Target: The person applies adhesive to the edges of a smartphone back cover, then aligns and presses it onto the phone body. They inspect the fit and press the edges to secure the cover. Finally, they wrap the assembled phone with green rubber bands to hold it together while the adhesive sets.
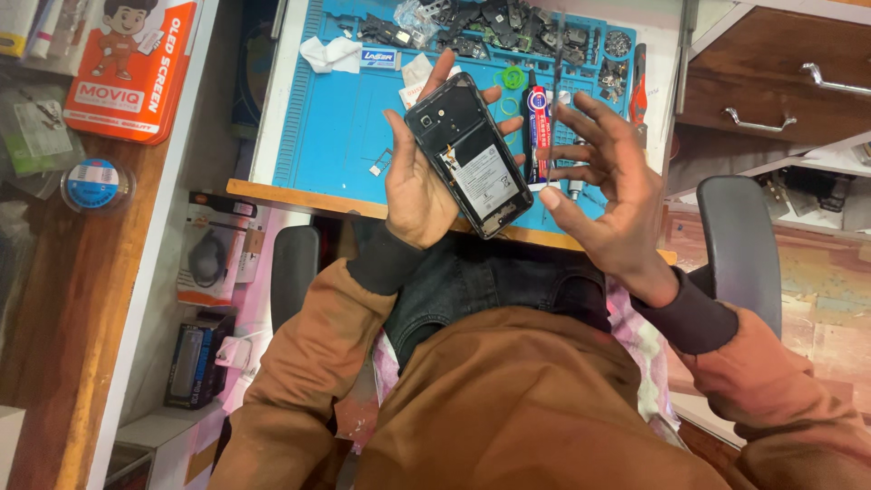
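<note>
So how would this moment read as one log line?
left hand: holds opened phone | right hand: open beside it, empty | below: blue mat

Black phone (pixel 470 154), back cover off, battery showing, tilted, above blue mat edge.

A: Phone (pixel 470 154) position?
B: Lying in left hand (pixel 419 186), over near edge of tabletop (pixel 272 109). Right hand (pixel 606 195) just right of it.
A: Behind?
B: Glue tube (pixel 538 122) on mat (pixel 336 127) between the hands; heap of parts (pixel 490 27) at mat's far edge.
</note>
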